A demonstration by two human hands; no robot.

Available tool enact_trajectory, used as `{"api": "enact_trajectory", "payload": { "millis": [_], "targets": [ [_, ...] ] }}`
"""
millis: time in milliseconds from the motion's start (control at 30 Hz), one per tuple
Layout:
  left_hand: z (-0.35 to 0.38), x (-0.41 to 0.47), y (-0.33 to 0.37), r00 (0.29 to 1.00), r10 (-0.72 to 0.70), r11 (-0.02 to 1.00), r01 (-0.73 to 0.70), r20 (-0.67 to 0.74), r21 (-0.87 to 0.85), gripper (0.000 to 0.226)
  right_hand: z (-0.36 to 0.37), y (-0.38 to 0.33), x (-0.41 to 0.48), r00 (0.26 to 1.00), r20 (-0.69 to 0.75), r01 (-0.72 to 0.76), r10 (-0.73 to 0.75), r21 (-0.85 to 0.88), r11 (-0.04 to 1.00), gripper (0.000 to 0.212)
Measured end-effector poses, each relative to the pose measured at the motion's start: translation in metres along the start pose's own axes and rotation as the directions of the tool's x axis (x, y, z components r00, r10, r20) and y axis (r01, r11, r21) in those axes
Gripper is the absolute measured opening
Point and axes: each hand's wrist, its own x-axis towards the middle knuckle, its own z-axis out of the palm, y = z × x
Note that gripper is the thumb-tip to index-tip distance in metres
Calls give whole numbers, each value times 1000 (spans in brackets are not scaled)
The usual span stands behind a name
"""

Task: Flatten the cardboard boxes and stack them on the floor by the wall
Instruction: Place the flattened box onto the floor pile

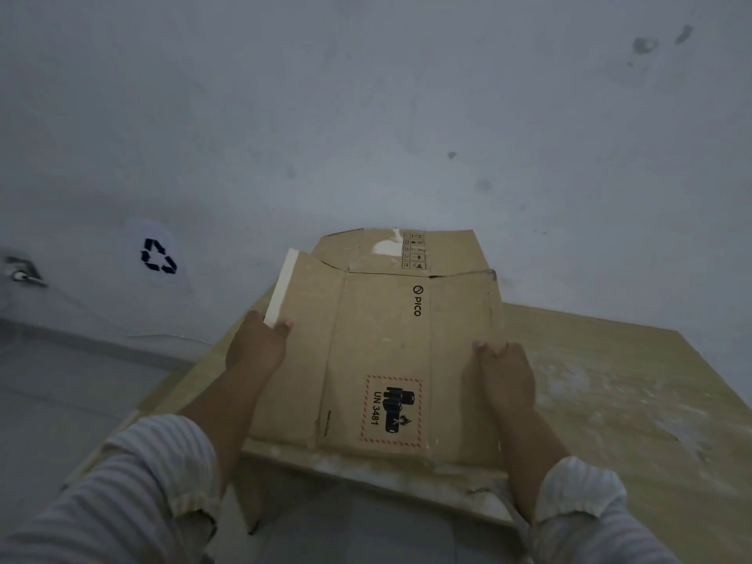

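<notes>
A flattened brown cardboard box (378, 348) with a PICO logo and a red UN 3481 label lies in front of me, its far end against the white wall (366, 116). My left hand (254, 348) grips its left edge, thumb on top. On the box's right side, my right hand (502, 372) holds the edge with fingers curled. Under it lies a larger flat cardboard sheet (610, 380) spread on the floor. Both forearms wear striped sleeves pushed up.
A white bag or bin with a black recycling symbol (158, 256) stands at the left by the wall. Grey floor (61, 400) shows at the left. A dark object (24, 270) sits at the far left edge.
</notes>
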Motion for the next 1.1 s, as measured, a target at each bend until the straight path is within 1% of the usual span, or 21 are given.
{"api": "enact_trajectory", "payload": {
  "millis": [233, 433, 567, 767, 967, 1100],
  "targets": [
    [-120, 51, -68, 999, 39, 999, -39, -18, 6, 35, 90, -73, -86, 1000, 10, -7, 6, 56, 998, 53],
    [-188, 98, -115, 999, 33, 999, -33, -43, 4, 28, 156, -129, -127, 999, 17, 25, -27, 67, 997, 55],
    [-206, 136, -144, 998, 30, 1000, -30, -59, 1, 25, 204, -155, -135, 999, 14, 34, -35, 54, 998, 53],
    [-218, 211, -192, 996, 18, 1000, -16, -82, 23, 23, 294, -185, -132, 999, 18, 27, -28, 77, 997, 57],
    [-243, 295, -233, 994, -16, 998, 22, -111, 55, 23, 385, -231, -134, 997, 70, -17, 12, 84, 996, 55],
    [-261, 345, -261, 994, -31, 997, 38, -100, 61, 25, 435, -261, -140, 996, 90, -31, 23, 84, 996, 56]
  ]
}}
